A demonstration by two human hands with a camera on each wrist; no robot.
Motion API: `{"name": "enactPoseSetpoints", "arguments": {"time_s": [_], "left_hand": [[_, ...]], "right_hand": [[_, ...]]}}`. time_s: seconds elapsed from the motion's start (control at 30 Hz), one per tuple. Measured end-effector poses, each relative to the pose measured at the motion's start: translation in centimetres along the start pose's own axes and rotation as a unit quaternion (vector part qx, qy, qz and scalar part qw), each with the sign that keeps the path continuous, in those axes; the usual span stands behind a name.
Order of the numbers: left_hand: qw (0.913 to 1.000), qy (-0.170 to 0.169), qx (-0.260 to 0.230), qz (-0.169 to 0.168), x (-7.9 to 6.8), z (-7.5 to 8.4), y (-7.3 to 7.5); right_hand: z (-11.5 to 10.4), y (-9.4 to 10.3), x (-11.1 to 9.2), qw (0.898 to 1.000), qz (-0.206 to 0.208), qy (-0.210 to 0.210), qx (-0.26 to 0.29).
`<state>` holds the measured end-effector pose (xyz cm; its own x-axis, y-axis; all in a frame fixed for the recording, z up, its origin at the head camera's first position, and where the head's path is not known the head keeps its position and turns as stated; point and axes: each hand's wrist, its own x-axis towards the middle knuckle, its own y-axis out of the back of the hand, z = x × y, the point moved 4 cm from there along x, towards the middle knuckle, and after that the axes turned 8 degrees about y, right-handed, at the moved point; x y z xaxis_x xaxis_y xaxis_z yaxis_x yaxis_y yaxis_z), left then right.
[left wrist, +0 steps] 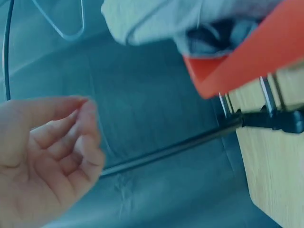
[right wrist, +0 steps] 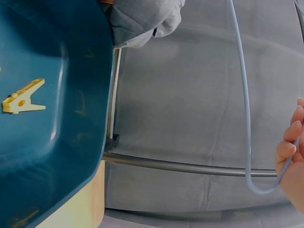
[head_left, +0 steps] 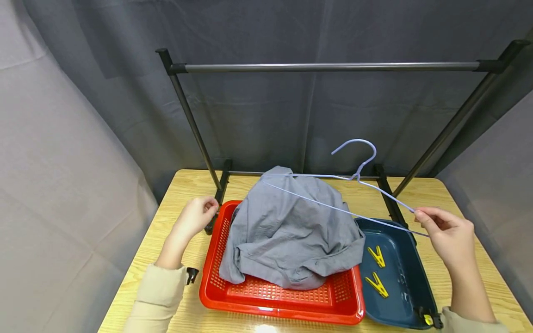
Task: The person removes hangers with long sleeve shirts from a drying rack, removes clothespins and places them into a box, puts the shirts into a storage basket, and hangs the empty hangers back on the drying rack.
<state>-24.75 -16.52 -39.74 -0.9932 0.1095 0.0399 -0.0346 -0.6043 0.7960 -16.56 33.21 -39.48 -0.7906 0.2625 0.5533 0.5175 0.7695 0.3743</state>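
Observation:
A light blue-purple wire hanger (head_left: 316, 201) is raised over the red basket, its hook pointing up. My right hand (head_left: 451, 236) pinches it near its right corner, between thumb and fingers. In the right wrist view, the fingers of my right hand (right wrist: 293, 149) curl round the hanger's (right wrist: 246, 109) bent end. My left hand (head_left: 199, 213) hovers off the basket's left edge with loosely curled fingers and holds nothing. In the left wrist view its thumb meets the fingertips (left wrist: 87, 107). Crumpled grey cloth (head_left: 291, 231) lies heaped in the red basket (head_left: 279, 312).
A dark blue tray (head_left: 401, 277) with two yellow clothespins (head_left: 376, 256) stands right of the basket on the wooden table (head_left: 183, 185). Behind them rises a rack with a metal bar (head_left: 333, 67) and black feet (head_left: 225, 180). Grey curtains (head_left: 266, 115) surround the table.

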Motion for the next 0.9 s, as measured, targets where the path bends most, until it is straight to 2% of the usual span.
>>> {"name": "enactPoseSetpoints", "arguments": {"time_s": [0.1, 0.17, 0.3, 0.4, 0.53, 0.67, 0.73, 0.9], "left_hand": [[0.9959, -0.027, -0.015, 0.085, 1.2, -0.2, 1.6], [0.9879, -0.043, -0.028, 0.146, 2.2, -0.3, 2.6], [0.9624, -0.068, -0.040, 0.260, 4.5, -0.8, 4.1], [0.9440, -0.072, -0.029, 0.321, 6.1, -1.2, 5.0], [0.9326, -0.052, 0.000, 0.357, 8.2, -1.3, 6.0], [0.9296, -0.018, 0.022, 0.368, 10.0, -1.4, 6.5], [0.9319, 0.002, 0.030, 0.362, 10.7, -1.6, 6.7], [0.9433, 0.064, 0.046, 0.323, 12.4, -2.4, 6.8]], "right_hand": [[-0.4, 0.0, 0.5, 1.000, 0.011, 0.002, -0.007], [-0.6, 0.0, 0.8, 1.000, 0.020, 0.003, -0.007], [-1.0, 0.1, 1.6, 0.999, 0.039, 0.015, -0.005], [-1.2, 0.1, 2.3, 0.999, 0.052, 0.011, -0.003], [-1.5, 0.0, 3.2, 0.997, 0.072, -0.009, -0.005], [-2.1, 0.0, 4.4, 0.996, 0.088, -0.013, -0.015], [-2.5, 0.0, 5.1, 0.995, 0.096, -0.008, -0.023], [-3.2, -0.3, 6.8, 0.993, 0.115, -0.003, -0.039]]}}
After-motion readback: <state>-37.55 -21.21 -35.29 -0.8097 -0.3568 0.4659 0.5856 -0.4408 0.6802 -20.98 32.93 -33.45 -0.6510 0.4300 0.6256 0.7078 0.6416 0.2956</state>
